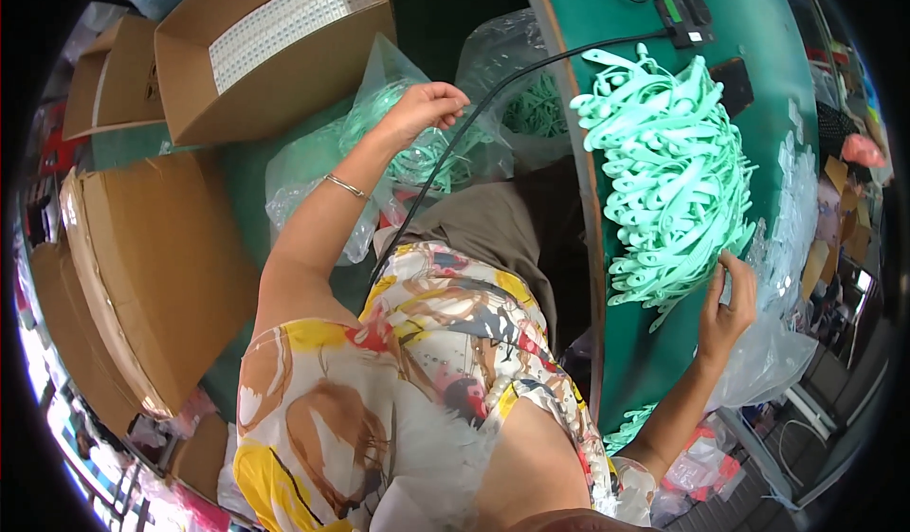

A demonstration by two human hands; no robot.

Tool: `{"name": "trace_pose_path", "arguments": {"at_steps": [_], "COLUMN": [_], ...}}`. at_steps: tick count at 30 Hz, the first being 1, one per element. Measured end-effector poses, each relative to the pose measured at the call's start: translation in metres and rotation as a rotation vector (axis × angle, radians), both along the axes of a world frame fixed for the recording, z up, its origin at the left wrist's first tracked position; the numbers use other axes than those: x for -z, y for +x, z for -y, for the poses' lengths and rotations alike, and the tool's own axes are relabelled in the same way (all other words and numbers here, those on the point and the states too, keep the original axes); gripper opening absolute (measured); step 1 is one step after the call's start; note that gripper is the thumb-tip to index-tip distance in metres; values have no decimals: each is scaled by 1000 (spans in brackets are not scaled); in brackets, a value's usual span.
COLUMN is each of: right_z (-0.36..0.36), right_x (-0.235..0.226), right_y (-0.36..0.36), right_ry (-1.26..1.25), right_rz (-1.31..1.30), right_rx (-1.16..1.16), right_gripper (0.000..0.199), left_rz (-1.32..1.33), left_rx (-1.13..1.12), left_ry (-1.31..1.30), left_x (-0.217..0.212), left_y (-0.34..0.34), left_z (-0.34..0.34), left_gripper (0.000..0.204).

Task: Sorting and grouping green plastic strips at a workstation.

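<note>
Two hands work well apart. Our left hand (427, 106) reaches down beside the table into a clear plastic bag (398, 144) of mint-green plastic strips, fingers curled loosely at the bag's mouth; we cannot tell whether they grip anything. Our right hand (728, 309) rests at the near end of a big heap of the same green strips (668, 177) on the green table (654, 361), fingertips pinching one strip. We judge this a sorting step between heap and bag. A black cable (531, 68) crosses the table edge near the left hand. Cardboard boxes (275, 49) crowd the floor, leaving little room there.
</note>
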State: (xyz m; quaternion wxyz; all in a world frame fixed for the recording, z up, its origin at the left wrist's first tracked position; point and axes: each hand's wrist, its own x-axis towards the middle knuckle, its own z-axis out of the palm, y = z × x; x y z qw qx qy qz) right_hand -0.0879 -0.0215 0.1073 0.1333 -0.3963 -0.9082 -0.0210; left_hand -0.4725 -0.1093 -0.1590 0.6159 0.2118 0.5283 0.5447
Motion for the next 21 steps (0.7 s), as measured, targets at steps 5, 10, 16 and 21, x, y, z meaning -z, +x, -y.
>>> {"name": "trace_pose_path", "arguments": {"at_steps": [5, 10, 16, 21], "right_z": [-15, -32, -56, -71], "right_x": [2, 2, 11, 4], "right_y": [-35, -70, -95, -103], "right_ry": [43, 53, 48, -59], "right_rz": [-23, -12, -46, -65], "right_rx": [-55, -212, -244, -142], "right_gripper": [19, 23, 23, 20], "left_rz": [-156, -821, -967, -1116], "left_rx": [346, 437, 363, 117], "left_ry": [-242, -297, -138, 323], "left_x": [28, 64, 39, 13], "left_y": [-16, -8, 13, 33], "left_z": [39, 74, 60, 7], "left_gripper": [8, 16, 19, 14]}}
